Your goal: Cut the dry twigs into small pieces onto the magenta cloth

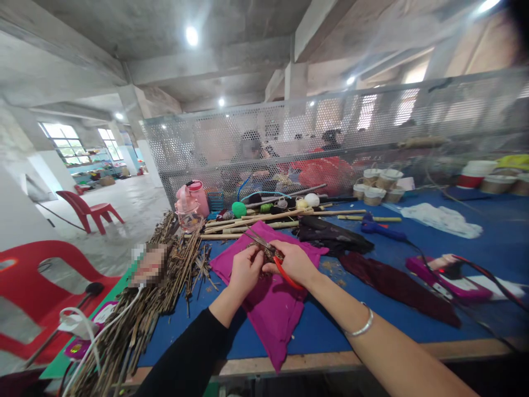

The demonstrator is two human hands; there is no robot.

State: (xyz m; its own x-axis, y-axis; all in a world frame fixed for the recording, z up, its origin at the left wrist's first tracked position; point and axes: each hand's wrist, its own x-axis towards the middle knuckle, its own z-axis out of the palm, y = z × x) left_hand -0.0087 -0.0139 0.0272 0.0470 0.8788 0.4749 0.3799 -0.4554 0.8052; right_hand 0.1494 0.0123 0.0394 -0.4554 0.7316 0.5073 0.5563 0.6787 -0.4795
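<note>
My right hand (pixel 292 263) grips a pair of scissors with red handles (pixel 285 274), its blades pointing up and to the left. Close beside it, my left hand (pixel 247 268) is closed with fingertips pinched on something small and brown that I cannot make out. Brown bits, perhaps dried plant matter, show between the hands near the blades. Under both hands a magenta cloth (pixel 270 331) lies spread on the blue tabletop (pixel 326 342), one corner hanging toward the front edge.
Dry brown stalks (pixel 144 309) are heaped on the left. Wooden sticks (pixel 231 225) and yarn balls (pixel 238 209) lie behind the cloth. A dark red cloth (pixel 397 286), a blue glue gun (pixel 382 227) and a magenta power strip (pixel 450 281) are on the right. A perforated metal screen (pixel 198 143) stands behind.
</note>
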